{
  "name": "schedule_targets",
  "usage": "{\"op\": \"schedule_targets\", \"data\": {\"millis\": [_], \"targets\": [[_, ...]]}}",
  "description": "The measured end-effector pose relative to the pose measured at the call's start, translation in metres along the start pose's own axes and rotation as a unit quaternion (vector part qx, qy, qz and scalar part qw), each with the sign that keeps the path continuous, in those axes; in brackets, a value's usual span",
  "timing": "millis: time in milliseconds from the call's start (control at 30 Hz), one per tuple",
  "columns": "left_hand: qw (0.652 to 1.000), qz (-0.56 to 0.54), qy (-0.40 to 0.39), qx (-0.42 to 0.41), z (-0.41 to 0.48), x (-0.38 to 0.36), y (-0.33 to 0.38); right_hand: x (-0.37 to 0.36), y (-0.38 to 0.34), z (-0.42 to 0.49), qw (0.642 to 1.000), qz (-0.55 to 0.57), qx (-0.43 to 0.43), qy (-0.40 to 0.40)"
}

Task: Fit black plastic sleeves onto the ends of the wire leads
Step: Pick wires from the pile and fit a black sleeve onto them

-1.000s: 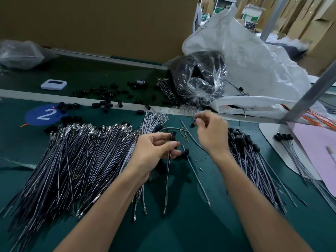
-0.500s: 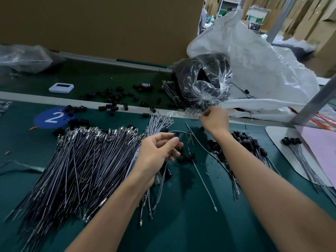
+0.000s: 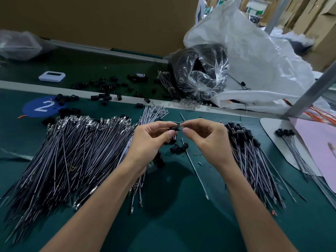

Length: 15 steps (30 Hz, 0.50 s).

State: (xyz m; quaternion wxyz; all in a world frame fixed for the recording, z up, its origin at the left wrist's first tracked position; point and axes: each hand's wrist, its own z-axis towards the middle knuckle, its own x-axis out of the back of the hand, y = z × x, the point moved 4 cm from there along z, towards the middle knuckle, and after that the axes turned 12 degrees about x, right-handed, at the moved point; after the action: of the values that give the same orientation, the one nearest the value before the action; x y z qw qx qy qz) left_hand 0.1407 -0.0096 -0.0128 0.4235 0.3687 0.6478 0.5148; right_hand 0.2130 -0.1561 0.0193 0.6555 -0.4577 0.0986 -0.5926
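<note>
**Sleeve and lead tip meet between two hands**

A big heap of bare leads (image 3: 72, 151) fans across the green tabletop (image 3: 172, 215), and everything else sits around it. Just past the heap's right edge, raised a little off the surface, both hands work close together. The left hand (image 3: 151, 140) pinches a black sleeve (image 3: 174, 128) between thumb and fingertips. The right hand (image 3: 205, 137) pinches the end of a wire lead (image 3: 180, 126) right against the sleeve's open mouth; whether the tip is already inside I cannot tell.

Below the hands, still right of the heap, a few loose sleeves (image 3: 179, 149) lie on the tabletop, touching a single lead (image 3: 196, 171) that runs slantwise toward me. Farther right of the heap lies a pile of sleeved leads (image 3: 254, 160), their black caps at the far end.

Beyond the heap's far left corner is a blue disc (image 3: 41, 106) marked 2, with more scattered sleeves (image 3: 103, 84) behind it and a small white device (image 3: 51, 76). Beyond the heap's far right corner stands a clear bag (image 3: 200, 71) of dark parts, leaning on a white sack (image 3: 254, 51).
</note>
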Motion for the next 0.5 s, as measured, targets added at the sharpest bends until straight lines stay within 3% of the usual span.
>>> {"op": "schedule_targets", "data": {"millis": [500], "targets": [[0.998,0.058,-0.001,-0.028,0.0026,-0.004,-0.0031,0.0006,-0.0031,-0.002,0.995,-0.086,0.052,-0.017]]}}
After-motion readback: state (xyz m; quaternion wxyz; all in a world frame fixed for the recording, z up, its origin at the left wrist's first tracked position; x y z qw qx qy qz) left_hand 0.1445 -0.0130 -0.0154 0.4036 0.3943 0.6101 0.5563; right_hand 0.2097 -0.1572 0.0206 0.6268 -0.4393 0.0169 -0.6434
